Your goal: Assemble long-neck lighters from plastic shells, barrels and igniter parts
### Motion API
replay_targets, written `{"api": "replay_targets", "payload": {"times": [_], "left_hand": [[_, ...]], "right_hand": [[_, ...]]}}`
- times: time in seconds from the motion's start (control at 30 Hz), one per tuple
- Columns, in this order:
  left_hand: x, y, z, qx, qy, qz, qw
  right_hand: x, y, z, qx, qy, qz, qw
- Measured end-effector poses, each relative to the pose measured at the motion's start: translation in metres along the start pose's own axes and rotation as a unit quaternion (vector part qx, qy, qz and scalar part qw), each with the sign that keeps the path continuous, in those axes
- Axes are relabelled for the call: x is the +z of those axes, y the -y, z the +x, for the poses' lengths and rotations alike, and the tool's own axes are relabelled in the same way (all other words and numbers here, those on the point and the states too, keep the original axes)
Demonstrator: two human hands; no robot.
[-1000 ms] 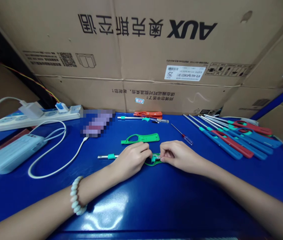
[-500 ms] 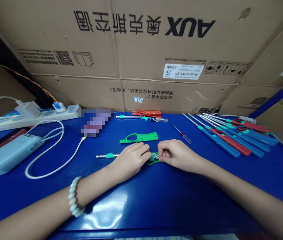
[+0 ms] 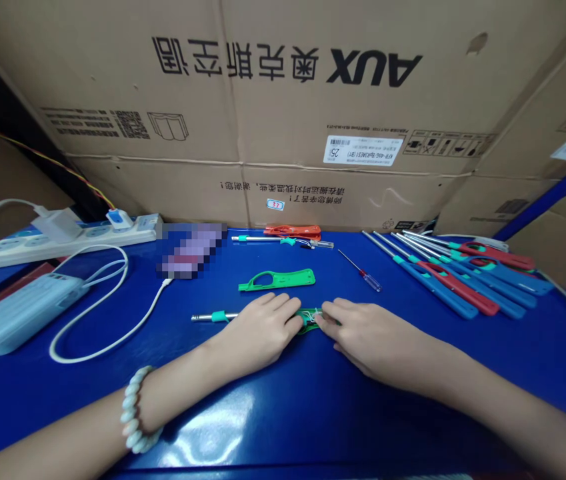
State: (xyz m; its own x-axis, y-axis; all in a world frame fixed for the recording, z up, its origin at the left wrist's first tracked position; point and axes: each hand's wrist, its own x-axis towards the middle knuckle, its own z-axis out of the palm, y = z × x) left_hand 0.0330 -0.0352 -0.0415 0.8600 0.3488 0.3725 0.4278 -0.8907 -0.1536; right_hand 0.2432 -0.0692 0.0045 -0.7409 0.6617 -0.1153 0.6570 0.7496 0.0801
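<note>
Both my hands meet over a green lighter half-shell (image 3: 307, 316) lying on the blue table (image 3: 283, 413). My left hand (image 3: 261, 329) covers the shell's left part, fingers curled down on it. A metal tube with a teal collar (image 3: 213, 317) sticks out to the left from under that hand. My right hand (image 3: 369, 335) lies low, its fingertips pressed together on small whitish parts inside the shell's right end. A second green half-shell (image 3: 277, 280) lies just behind the hands, untouched.
Several blue and red long-nosed lighters (image 3: 463, 273) lie in a row at right, with a small screwdriver (image 3: 363, 272) beside them. An orange lighter (image 3: 293, 231) lies at the back. At left are a power strip (image 3: 63, 233), power bank (image 3: 17, 313) and white cable (image 3: 107, 333). Cardboard boxes (image 3: 283, 100) wall the rear.
Both hands have sunk flatter onto the table. My right hand's raised pinch has stretched out low, fingertips still at the shell. The shell has stayed in place.
</note>
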Motion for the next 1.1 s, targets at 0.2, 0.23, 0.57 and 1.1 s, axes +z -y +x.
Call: {"api": "replay_targets", "payload": {"times": [0.2,0.23,0.57,1.1], "left_hand": [[-0.007,0.001,0.001,-0.010,0.033,-0.059,0.998],[-0.008,0.002,0.001,-0.008,0.040,-0.065,0.997],[-0.008,0.002,0.001,0.023,0.054,-0.038,0.998],[-0.023,-0.009,0.004,0.035,0.158,0.001,0.987]], "right_hand": [[-0.011,-0.014,-0.009,-0.015,0.036,0.085,0.996],[-0.013,-0.018,-0.009,-0.020,0.045,0.116,0.992],[-0.017,-0.025,-0.005,-0.011,0.063,0.194,0.979],[-0.006,-0.027,0.001,0.001,0.025,0.199,0.980]]}}
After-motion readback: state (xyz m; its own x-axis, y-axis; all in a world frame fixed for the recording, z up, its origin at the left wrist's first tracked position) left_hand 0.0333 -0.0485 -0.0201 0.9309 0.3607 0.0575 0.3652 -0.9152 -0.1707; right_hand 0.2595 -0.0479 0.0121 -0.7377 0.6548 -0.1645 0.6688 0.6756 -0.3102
